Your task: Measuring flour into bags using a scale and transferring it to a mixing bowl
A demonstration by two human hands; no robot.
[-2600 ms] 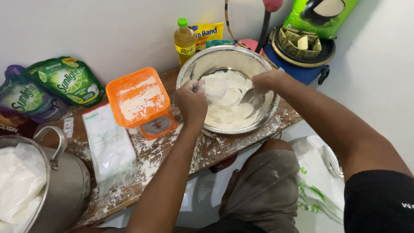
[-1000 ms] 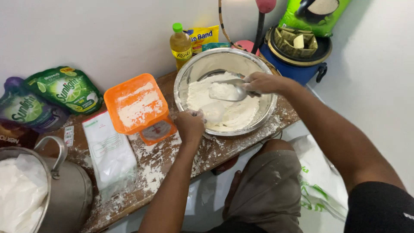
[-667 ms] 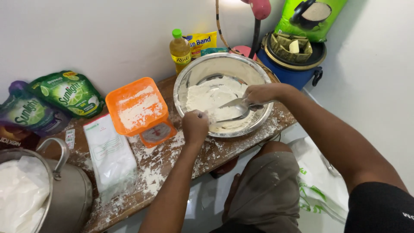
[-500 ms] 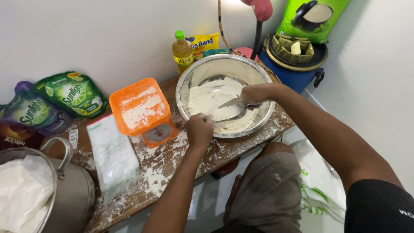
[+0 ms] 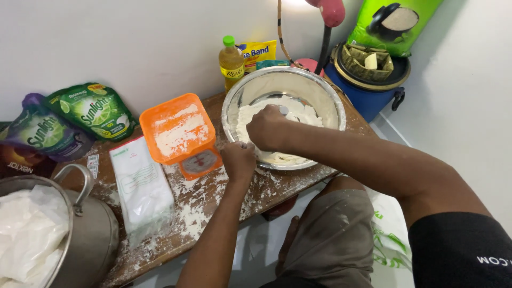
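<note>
A large steel mixing bowl (image 5: 320,88) full of white flour (image 5: 304,114) stands on the flour-dusted wooden table (image 5: 213,208). My left hand (image 5: 238,160) grips the bowl's near-left rim. Inside the bowl, my right hand (image 5: 268,128) is closed around a metal spoon (image 5: 283,110), only a bit of which shows above my fingers. An orange kitchen scale (image 5: 178,133) with flour on its tray sits just left of the bowl.
A white flour packet (image 5: 140,184) lies left of the scale. A big metal pot (image 5: 96,234) with a white bag stands at the lower left. Green and purple pouches (image 5: 93,109) lean on the wall. A yellow oil bottle (image 5: 231,61) and blue bucket (image 5: 373,98) stand behind the bowl.
My right hand has swept the spoon from the bowl's right side to its left, stirring the flour. My left hand has come back from the table to the bowl's rim.
</note>
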